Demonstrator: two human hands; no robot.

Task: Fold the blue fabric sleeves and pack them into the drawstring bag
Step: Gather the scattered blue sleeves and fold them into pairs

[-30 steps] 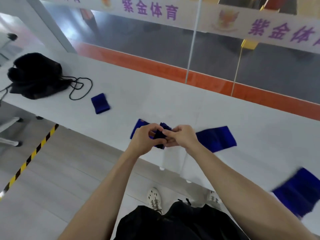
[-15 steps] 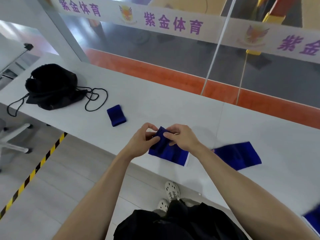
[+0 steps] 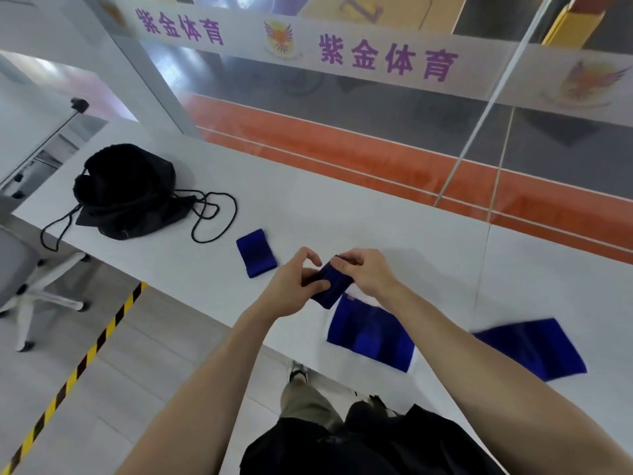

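Note:
My left hand (image 3: 294,282) and my right hand (image 3: 368,274) both pinch one blue sleeve (image 3: 331,289), folded small and held just above the white table (image 3: 342,217). A folded blue sleeve (image 3: 256,253) lies on the table to the left of my hands. Two flat sleeves lie near the front edge: one (image 3: 371,335) right below my hands, another (image 3: 534,347) further right, partly behind my right forearm. The black drawstring bag (image 3: 125,192) sits at the table's far left, its cord (image 3: 219,217) looped toward the folded sleeve.
A glass wall with an orange band and purple lettering (image 3: 387,56) runs behind the table. A grey office chair (image 3: 24,275) stands at the left. Yellow-black floor tape (image 3: 85,354) runs along the floor in front of the table.
The sleeve in my hands has been folded smaller and lifted off the table. The view has shifted, so the bag and the flat sleeves now sit further right and lower.

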